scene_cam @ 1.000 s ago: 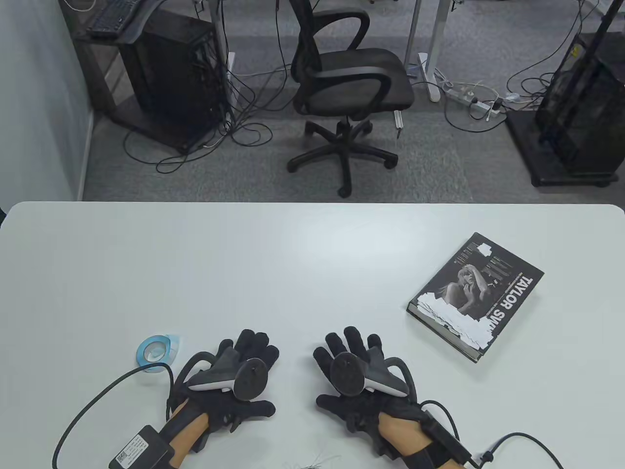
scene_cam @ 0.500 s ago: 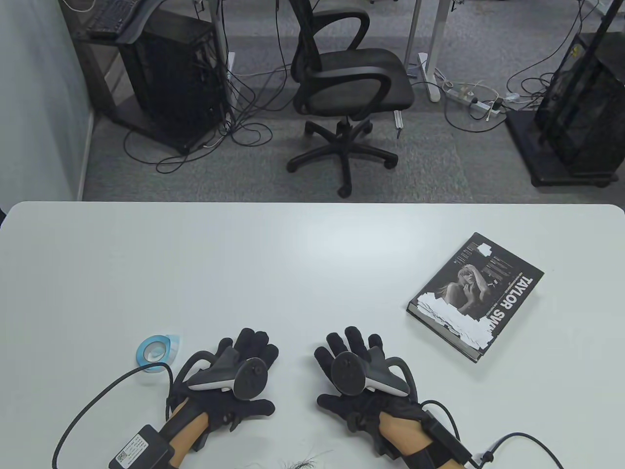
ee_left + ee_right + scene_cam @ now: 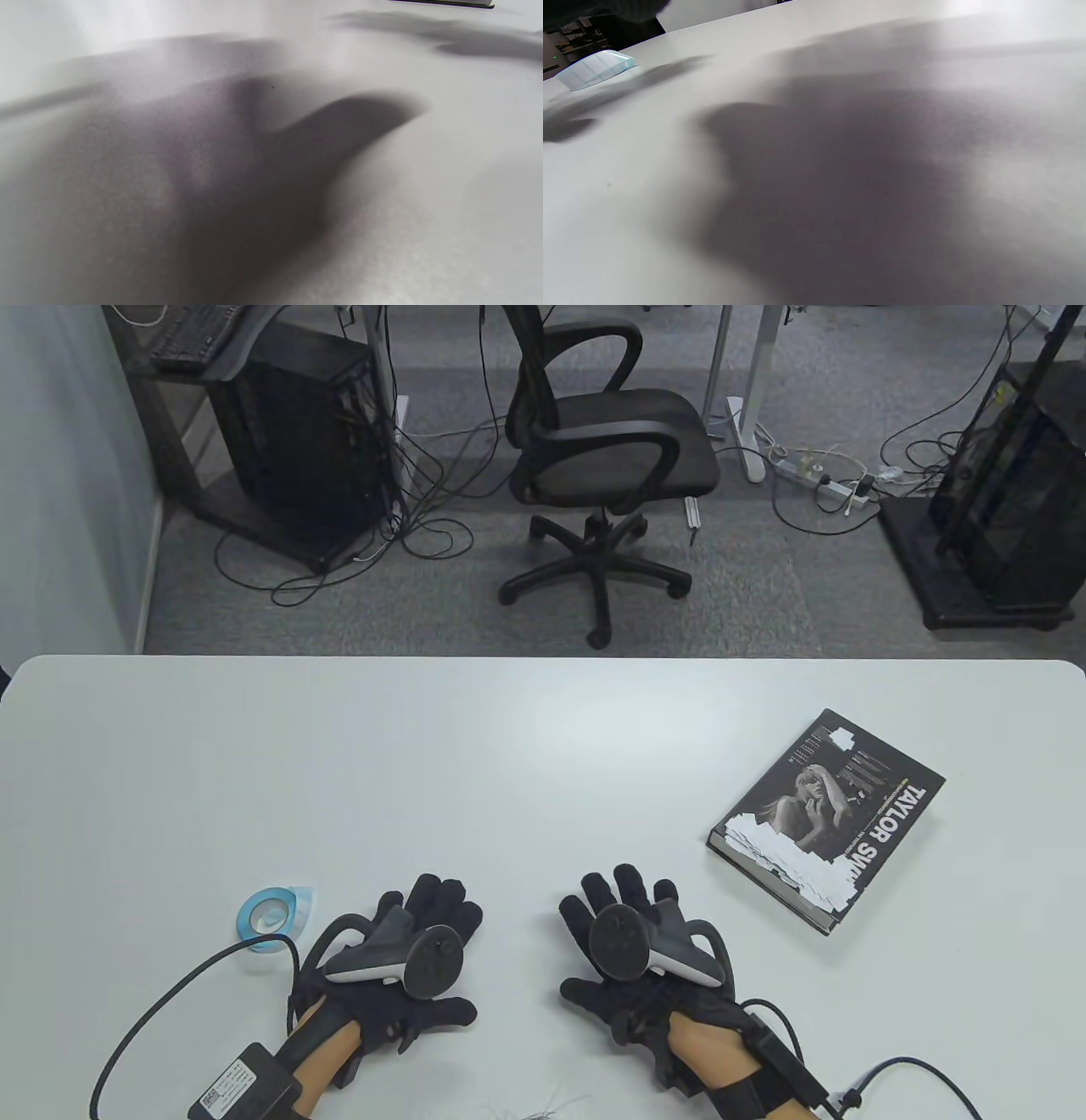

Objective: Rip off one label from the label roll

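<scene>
the label roll (image 3: pixel 273 914) is a small flat ring with a pale blue core and a translucent, glossy strip of white labels peeling loose on its right side; it lies on its side near the near-left part of the table (image 3: pixel 475 763), just left of the left hand (image 3: pixel 407 963) and not touching it. in the right wrist view the same roll (image 3: pixel 596 70) shows at the far left as a curved band divided into small rectangular labels, its surface shiny and faintly blue.

the table is smooth, matte and pale grey-white, with rounded far corners. on its right side lies a hardcover book (image 3: pixel 825 819), flat, rectangular, turned at an angle, with a dark glossy cover bearing a black-and-white portrait and large white lettering; ragged white paper scraps cover its near-left part.

both hands wear black fabric sensor gloves, each with a grey, rounded tracker strapped across its back. the left hand rests palm down on the table, fingers spread apart and extended toward the far side, thumb out to the right, holding nothing. the right hand (image 3: pixel 645 954) sits the same way, palm down, fingers fanned apart, thumb out to the left, holding nothing. the two hands lie side by side near the near edge, apart from each other. black cables run from each wrist toward the near edge.

both wrist views show only soft, blurred hand shadows on the table surface.
</scene>
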